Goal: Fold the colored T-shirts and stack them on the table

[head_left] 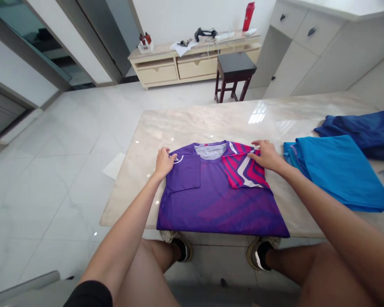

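A purple T-shirt (208, 209) lies on the pale marble-patterned table (185, 121), its collar facing away from me and its lower edge along the table's near edge. Both sleeves are folded inward over the front; the right one (243, 170) has pink, purple and white stripes. At the shirt's left shoulder, my left hand (165, 163) pinches the fabric between thumb and fingers. My right hand (267, 156) grips the opposite shoulder, with the thumb on top of the striped sleeve. Part of the fingers on each hand is hidden.
To the right, a folded bright blue cloth (342, 170) and a dark blue garment (365, 130) lie on the table. Beyond it stand a dark stool (237, 66) and a low cabinet (160, 74) holding a red bottle (248, 17). White drawers (307, 32) are at upper right.
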Tool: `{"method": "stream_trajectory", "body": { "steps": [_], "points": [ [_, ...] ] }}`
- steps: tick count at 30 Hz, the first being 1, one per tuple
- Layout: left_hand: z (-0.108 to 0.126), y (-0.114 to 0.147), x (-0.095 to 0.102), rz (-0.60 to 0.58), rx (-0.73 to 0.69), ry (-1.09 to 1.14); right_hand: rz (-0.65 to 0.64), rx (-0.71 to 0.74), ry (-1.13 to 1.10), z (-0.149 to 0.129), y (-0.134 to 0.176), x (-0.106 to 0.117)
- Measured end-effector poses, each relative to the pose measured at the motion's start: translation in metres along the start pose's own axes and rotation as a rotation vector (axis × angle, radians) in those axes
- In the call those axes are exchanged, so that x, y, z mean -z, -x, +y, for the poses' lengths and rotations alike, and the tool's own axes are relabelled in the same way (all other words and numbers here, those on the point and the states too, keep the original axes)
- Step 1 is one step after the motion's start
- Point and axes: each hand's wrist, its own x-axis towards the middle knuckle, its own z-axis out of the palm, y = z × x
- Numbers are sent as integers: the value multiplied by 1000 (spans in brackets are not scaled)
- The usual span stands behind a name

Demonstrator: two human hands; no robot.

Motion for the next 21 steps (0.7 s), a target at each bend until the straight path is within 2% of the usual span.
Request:
{"method": "stream_trajectory", "body": {
  "steps": [3,6,8,9,11,12,17,19,21],
  "points": [
    [-8,-22,3,-114,-7,-8,-220,-4,-73,16,-34,-1],
    [-10,-37,6,-316,-104,-67,-494,48,-80,15,-58,7],
    [-7,-47,6,-455,-185,-117,-601,123,-8,9,-70,13],
    [-4,-53,6,-512,-218,-137,-609,161,36,6,-76,15],
    [5,-68,8,-544,-258,-173,-525,204,117,0,-86,20],
    [11,-76,10,-506,-270,-192,-438,200,151,-4,-91,23],
    [53,-115,38,-111,-328,-223,71,34,173,-30,-108,58],
    [70,-116,56,-22,-363,-203,192,32,155,-45,-103,79],
    [81,-102,75,45,-454,-188,252,93,160,-56,-85,98]
  ]
}}
